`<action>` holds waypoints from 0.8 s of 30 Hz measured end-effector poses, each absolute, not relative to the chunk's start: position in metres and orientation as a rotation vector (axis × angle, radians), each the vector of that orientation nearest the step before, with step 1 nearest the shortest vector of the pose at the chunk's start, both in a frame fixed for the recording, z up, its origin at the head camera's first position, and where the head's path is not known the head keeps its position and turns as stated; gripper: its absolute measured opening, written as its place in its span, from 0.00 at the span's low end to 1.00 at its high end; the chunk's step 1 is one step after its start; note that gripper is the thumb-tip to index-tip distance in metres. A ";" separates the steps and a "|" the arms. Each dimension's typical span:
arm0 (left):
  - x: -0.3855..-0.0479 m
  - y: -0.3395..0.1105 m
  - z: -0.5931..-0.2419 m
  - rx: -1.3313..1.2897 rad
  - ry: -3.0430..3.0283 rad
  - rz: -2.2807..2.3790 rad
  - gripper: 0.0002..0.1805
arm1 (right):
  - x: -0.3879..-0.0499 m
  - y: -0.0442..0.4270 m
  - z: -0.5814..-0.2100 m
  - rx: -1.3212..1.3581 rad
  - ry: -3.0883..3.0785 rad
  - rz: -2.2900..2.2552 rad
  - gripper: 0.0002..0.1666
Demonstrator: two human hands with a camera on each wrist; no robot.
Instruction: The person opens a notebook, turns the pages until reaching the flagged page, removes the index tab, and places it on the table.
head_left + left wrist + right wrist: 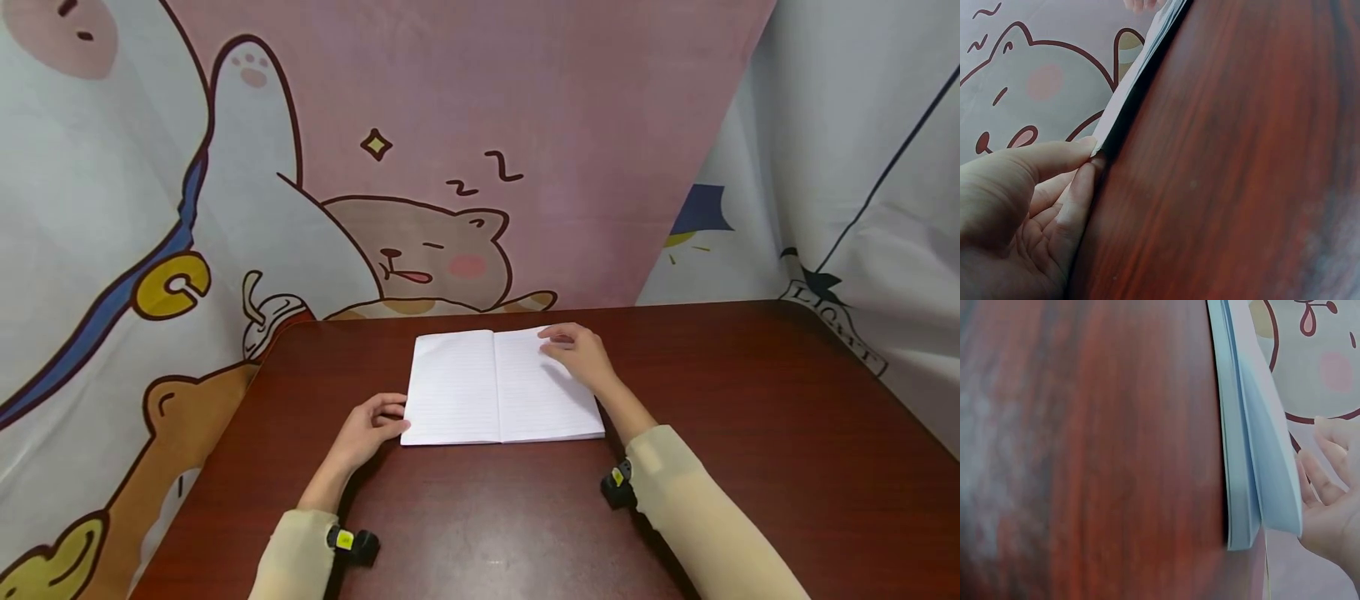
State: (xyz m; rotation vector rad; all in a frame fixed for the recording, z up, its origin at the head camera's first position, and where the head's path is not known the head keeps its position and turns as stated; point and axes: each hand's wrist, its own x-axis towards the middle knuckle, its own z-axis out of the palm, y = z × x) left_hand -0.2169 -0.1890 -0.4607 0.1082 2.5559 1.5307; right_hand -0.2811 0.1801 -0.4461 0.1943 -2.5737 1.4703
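Note:
An open notebook [453, 387] with white lined pages lies on the dark red-brown wooden table. My left hand [367, 429] is at its lower left edge. In the left wrist view, the thumb and a finger of that hand [1029, 200] pinch the corner of the notebook [1124, 97]. Over the upper part of the right page is my right hand [581, 354], its fingers loosely bent and apart. From the right wrist, a few pages [1275, 481] stand slightly raised from the stack, and the right hand [1335, 512] is beside them, holding nothing visible.
The wooden table [750, 433] runs back to a cloth [585, 125] printed with cartoon animals. More pale cloth [877, 225] hangs along the right side. Small black cameras [363, 547] are strapped at both sleeves.

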 end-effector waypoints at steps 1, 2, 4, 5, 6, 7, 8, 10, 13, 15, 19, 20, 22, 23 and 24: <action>-0.217 -0.189 -0.460 0.108 2.553 1.528 0.23 | -0.281 0.181 -0.446 0.187 -2.567 1.466 0.15; -0.217 -0.188 -0.460 0.104 2.548 1.531 0.23 | -0.281 0.182 -0.446 0.178 -2.559 1.467 0.15; -0.217 -0.188 -0.459 0.099 2.541 1.534 0.23 | -0.281 0.183 -0.446 0.167 -2.553 1.458 0.15; -0.217 -0.188 -0.459 0.100 2.544 1.530 0.23 | -0.281 0.184 -0.446 0.157 -2.554 1.450 0.16; -0.218 -0.188 -0.459 0.100 2.547 1.529 0.23 | -0.281 0.185 -0.446 0.150 -2.551 1.448 0.16; -0.217 -0.188 -0.460 0.104 2.552 1.526 0.23 | -0.281 0.186 -0.446 0.145 -2.548 1.443 0.16; -0.218 -0.189 -0.460 0.103 2.554 1.529 0.23 | -0.280 0.186 -0.446 0.137 -2.543 1.444 0.16; -0.218 -0.189 -0.462 0.103 2.560 1.532 0.23 | -0.280 0.188 -0.446 0.121 -2.535 1.443 0.17; -0.218 -0.190 -0.464 0.109 2.561 1.536 0.23 | -0.281 0.190 -0.447 0.108 -2.526 1.435 0.17; -0.214 -0.187 -0.454 0.117 2.555 1.536 0.22 | -0.281 0.191 -0.447 0.097 -2.523 1.427 0.17; -0.203 -0.180 -0.432 0.125 2.543 1.527 0.22 | -0.282 0.192 -0.448 0.066 -2.528 1.420 0.19; -0.200 -0.179 -0.426 0.131 2.541 1.528 0.22 | -0.283 0.193 -0.448 0.053 -2.531 1.424 0.20; -0.199 -0.178 -0.425 0.123 2.544 1.525 0.22 | -0.283 0.194 -0.449 0.035 -2.542 1.439 0.23; -0.199 -0.178 -0.425 0.122 2.545 1.523 0.22 | -0.284 0.195 -0.449 0.030 -2.550 1.448 0.25; -0.199 -0.178 -0.425 0.120 2.547 1.520 0.22 | -0.284 0.196 -0.449 0.026 -2.562 1.454 0.28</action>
